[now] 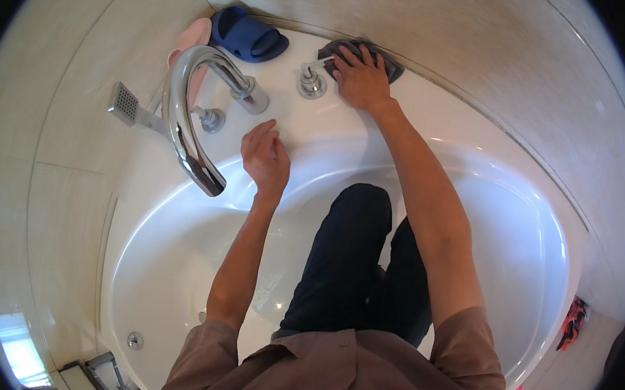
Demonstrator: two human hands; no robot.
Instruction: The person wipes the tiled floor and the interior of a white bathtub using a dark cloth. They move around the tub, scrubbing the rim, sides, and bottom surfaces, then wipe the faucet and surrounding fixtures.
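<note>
My right hand point(362, 79) presses a dark grey cloth point(393, 69) against the back ledge of a white bathtub point(459, 114), with its fingers spread over the cloth. The cloth lies along the foot of the tiled wall. Just left of that hand is a chrome tap handle point(312, 82), its lever reaching to my fingertips. My left hand point(267, 155) hovers at the tub's inner rim with loosely bent fingers and nothing visible in it. Beside it rises a curved chrome spout point(177, 111). A second chrome handle point(211, 120) stands near the spout's base.
A blue slide sandal point(248, 34) and a pink slipper point(195, 34) occupy the back left corner. A hand shower point(126, 105) juts out at the left. My legs point(349, 254) are inside the tub, which has a chrome fitting point(134, 340). Tiled walls point(471, 36) enclose the ledge.
</note>
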